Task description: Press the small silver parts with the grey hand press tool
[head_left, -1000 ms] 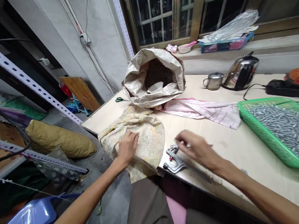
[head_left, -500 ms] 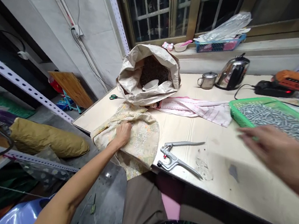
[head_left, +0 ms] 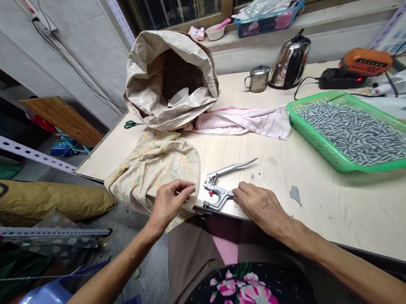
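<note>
My right hand (head_left: 261,207) is closed round the lower handle of a pair of metal snap pliers (head_left: 220,192) lying at the table's front edge. The pliers' handles are spread, with a spring between them and a red bit in the jaw. Just left of the jaw, my left hand (head_left: 171,202) is over a floral cloth (head_left: 157,161). Its thumb and fingers are pinched together; whatever is in them is too small or hidden to tell. The cloth lies crumpled and hangs over the table edge.
A green basket (head_left: 339,162) of small grey metal pieces stands on the right. Behind the cloth leans an open sack (head_left: 141,79) with a white scoop (head_left: 178,98) inside. A pink-white towel (head_left: 244,121), scissors (head_left: 131,124), a lidded cup (head_left: 259,79) and a kettle (head_left: 290,61) are further back.
My right hand has come from beside the green basket to the pliers' lower handle. My left hand has lifted off the cloth and moved toward the pliers. The view has shifted right.
</note>
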Demonstrator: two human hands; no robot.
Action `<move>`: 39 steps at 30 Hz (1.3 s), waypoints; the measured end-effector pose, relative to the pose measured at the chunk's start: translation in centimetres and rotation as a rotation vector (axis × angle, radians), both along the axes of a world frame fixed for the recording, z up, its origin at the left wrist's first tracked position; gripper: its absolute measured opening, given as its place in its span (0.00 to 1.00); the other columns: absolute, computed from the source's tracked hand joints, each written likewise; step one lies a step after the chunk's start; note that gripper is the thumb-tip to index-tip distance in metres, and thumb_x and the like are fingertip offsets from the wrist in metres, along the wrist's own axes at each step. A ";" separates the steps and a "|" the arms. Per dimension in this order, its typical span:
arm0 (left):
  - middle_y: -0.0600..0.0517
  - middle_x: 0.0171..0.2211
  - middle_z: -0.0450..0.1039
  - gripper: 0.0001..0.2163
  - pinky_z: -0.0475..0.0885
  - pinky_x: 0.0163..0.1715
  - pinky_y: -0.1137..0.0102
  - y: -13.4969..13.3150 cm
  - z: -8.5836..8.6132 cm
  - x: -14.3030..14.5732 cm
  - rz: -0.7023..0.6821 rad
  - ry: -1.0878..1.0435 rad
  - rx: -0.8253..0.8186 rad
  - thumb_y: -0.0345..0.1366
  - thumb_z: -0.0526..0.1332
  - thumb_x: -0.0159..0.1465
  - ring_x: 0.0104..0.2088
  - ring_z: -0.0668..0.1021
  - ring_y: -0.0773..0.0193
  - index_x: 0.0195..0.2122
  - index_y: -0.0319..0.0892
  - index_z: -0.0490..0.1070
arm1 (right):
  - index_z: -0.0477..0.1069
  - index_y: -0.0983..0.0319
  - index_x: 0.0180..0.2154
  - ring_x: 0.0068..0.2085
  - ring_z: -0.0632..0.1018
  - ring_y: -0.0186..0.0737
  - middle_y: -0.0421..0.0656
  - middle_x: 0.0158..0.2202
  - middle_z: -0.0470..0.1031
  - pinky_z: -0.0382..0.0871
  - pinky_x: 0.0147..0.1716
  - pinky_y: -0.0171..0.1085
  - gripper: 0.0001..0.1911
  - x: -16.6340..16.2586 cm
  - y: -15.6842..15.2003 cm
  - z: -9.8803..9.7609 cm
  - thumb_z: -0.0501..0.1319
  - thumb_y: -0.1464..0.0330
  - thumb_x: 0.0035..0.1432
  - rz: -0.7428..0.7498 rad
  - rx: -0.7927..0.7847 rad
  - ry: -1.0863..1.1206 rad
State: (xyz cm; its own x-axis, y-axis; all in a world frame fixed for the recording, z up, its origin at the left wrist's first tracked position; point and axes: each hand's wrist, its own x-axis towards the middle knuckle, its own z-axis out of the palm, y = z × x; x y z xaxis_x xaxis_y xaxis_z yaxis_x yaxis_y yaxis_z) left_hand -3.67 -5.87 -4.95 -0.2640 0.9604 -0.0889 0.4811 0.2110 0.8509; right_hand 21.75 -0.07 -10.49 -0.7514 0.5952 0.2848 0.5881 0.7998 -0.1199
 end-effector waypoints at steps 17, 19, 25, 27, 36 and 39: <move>0.49 0.27 0.79 0.14 0.69 0.28 0.73 0.1 -3.8 3.5 -0.021 -0.137 -0.079 0.45 0.66 0.54 0.29 0.77 0.62 0.31 0.37 0.80 | 0.72 0.62 0.39 0.35 0.70 0.40 0.44 0.33 0.73 0.53 0.28 0.39 0.13 1.0 -0.2 0.8 0.50 0.78 0.66 -0.042 0.161 0.015; 0.48 0.28 0.79 0.14 0.69 0.28 0.73 0.2 -3.9 3.6 -0.022 -0.123 -0.079 0.45 0.66 0.54 0.29 0.78 0.62 0.31 0.37 0.80 | 0.72 0.62 0.38 0.35 0.70 0.40 0.44 0.33 0.73 0.53 0.27 0.39 0.13 1.0 -0.2 0.8 0.50 0.78 0.66 -0.050 0.176 0.013; 0.48 0.29 0.80 0.14 0.69 0.29 0.72 0.7 -4.3 3.6 -0.053 -0.012 -0.109 0.44 0.64 0.55 0.30 0.78 0.61 0.32 0.37 0.80 | 0.72 0.62 0.37 0.34 0.69 0.39 0.43 0.32 0.73 0.51 0.26 0.39 0.13 1.0 -0.2 0.7 0.50 0.76 0.67 -0.079 0.157 0.026; 0.47 0.29 0.80 0.13 0.70 0.29 0.72 1.0 -4.5 3.4 -0.088 0.039 -0.111 0.43 0.64 0.56 0.30 0.78 0.61 0.31 0.37 0.80 | 0.72 0.62 0.36 0.34 0.69 0.39 0.43 0.32 0.73 0.51 0.26 0.39 0.12 1.0 -0.2 0.6 0.51 0.76 0.67 -0.083 0.138 0.025; 0.52 0.24 0.77 0.11 0.62 0.26 0.74 2.1 -4.6 3.1 -0.166 0.246 -0.213 0.40 0.62 0.56 0.27 0.75 0.65 0.28 0.38 0.79 | 0.72 0.61 0.39 0.37 0.71 0.38 0.44 0.37 0.73 0.49 0.24 0.37 0.11 0.6 0.9 0.1 0.52 0.71 0.68 -0.101 -0.057 -0.060; 0.53 0.20 0.74 0.11 0.59 0.24 0.74 2.3 -4.2 3.2 -0.193 0.277 -0.266 0.39 0.61 0.57 0.25 0.74 0.66 0.26 0.37 0.79 | 0.73 0.62 0.39 0.38 0.71 0.39 0.45 0.39 0.73 0.55 0.27 0.36 0.11 0.8 1.2 1.0 0.52 0.69 0.69 -0.081 -0.151 -0.083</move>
State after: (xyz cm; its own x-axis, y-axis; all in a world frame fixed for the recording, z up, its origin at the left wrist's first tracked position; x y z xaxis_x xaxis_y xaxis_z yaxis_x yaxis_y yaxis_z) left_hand -0.50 -3.53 -9.18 -0.1304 0.9478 -0.2908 0.7362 0.2891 0.6120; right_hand 22.56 1.15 -9.49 -0.7166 0.6860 0.1261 0.6628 0.7260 -0.1834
